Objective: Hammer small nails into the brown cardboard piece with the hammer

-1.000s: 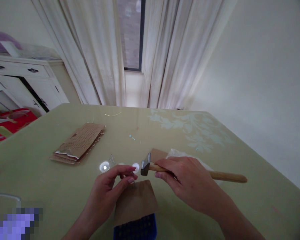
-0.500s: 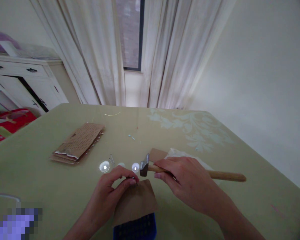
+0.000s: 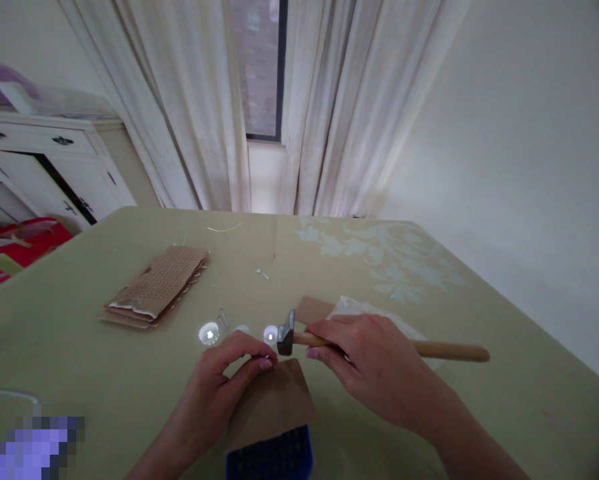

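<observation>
My right hand point(image 3: 369, 353) is wrapped round the wooden handle of a hammer point(image 3: 449, 350), close to its metal head. That head is just right of the fingertips of my left hand point(image 3: 229, 373), a small gap apart. Thumb and forefinger of the left hand pinch a small nail at the far edge of a piece of brown cardboard point(image 3: 274, 407). Most of the nail is hidden by the fingers. Under the cardboard is a blue object point(image 3: 274, 457) with rows of small marks, partly cut off by the frame.
Loose nails point(image 3: 223, 318) lie beyond my left hand. A stack of torn cardboard point(image 3: 159, 283) is at the left, and flat cardboard point(image 3: 313, 309) with a clear plastic bag point(image 3: 346, 305) lies behind the hammer. A pixelated purple patch point(image 3: 26, 450) covers the lower left.
The hammer head has shifted very slightly left, nearer my left fingertips. My left hand and the cardboard stay in place.
</observation>
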A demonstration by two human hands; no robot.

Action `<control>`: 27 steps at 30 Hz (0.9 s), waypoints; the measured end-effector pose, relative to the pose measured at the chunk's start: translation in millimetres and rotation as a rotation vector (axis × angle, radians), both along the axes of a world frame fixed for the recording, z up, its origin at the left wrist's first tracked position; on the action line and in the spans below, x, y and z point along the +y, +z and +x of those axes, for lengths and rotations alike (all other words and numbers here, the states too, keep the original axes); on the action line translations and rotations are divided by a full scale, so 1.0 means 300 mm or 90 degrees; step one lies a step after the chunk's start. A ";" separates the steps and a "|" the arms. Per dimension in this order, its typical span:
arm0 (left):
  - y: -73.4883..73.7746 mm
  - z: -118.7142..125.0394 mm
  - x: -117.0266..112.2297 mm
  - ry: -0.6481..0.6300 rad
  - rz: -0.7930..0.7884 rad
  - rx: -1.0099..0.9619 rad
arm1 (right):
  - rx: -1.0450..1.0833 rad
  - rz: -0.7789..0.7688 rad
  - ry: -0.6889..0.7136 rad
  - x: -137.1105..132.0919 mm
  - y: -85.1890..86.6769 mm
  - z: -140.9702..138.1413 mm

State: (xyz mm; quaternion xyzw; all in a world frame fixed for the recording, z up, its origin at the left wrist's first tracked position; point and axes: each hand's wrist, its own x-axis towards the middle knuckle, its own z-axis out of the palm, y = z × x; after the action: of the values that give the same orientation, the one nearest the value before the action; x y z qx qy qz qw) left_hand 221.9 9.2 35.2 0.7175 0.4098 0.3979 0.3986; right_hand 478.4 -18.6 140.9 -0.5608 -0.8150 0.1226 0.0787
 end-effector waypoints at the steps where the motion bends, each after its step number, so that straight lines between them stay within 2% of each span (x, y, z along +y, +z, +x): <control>1: 0.000 0.000 -0.001 0.000 0.000 0.000 | 0.002 0.002 0.001 0.000 -0.002 0.001; 27: -0.004 0.013 -0.005 0.007 0.010 -0.037 | -0.016 -0.018 0.009 0.000 -0.001 -0.007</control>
State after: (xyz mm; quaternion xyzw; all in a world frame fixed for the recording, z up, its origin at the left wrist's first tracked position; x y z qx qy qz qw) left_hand 225.6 7.8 34.0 0.7064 0.3988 0.4244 0.4022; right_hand 476.3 -18.4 140.7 -0.5574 -0.8182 0.1274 0.0599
